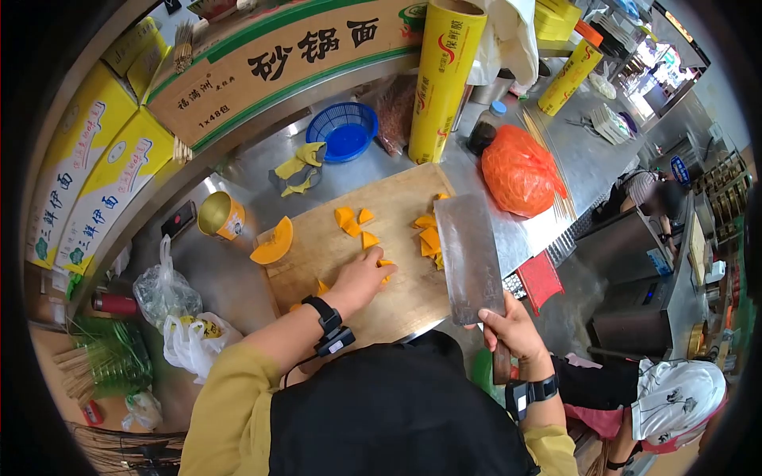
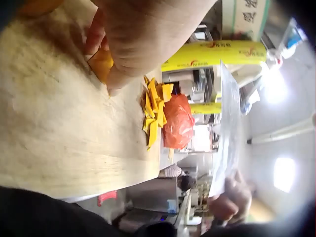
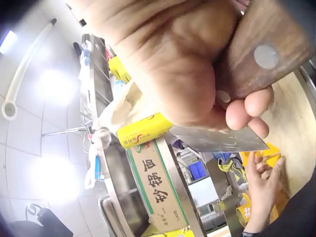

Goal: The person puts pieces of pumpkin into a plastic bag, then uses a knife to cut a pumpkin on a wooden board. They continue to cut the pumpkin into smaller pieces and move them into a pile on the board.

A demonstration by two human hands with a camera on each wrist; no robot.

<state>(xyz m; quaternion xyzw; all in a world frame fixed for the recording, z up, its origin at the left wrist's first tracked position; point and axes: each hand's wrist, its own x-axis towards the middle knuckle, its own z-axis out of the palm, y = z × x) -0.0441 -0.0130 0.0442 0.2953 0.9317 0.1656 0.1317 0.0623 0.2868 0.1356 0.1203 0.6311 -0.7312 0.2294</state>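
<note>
On the wooden cutting board (image 1: pixel 397 305), my left hand (image 1: pixel 359 282) pinches a pumpkin piece (image 2: pixel 101 65) between thumb and fingers. My right hand (image 1: pixel 514 329) grips a cleaver (image 1: pixel 470 258) by its wooden handle (image 3: pixel 264 49), the wide blade raised over the board's right side. Cut pumpkin chunks (image 1: pixel 349 222) lie beyond the left hand. A second pile of chunks (image 2: pixel 154 111) sits by the board's right edge, partly behind the blade in the head view. At the board's left edge rests a larger pumpkin wedge (image 1: pixel 274 242).
A blue basket (image 1: pixel 343 131), grey-yellow gloves (image 1: pixel 300 168) and a tall yellow cling-film roll (image 1: pixel 446 79) stand behind the board. An orange bag (image 1: pixel 521 170) is to the right; a yellow can (image 1: pixel 221 216) and plastic bags (image 1: pixel 198 341) are left. Another person (image 1: pixel 663 397) is at lower right.
</note>
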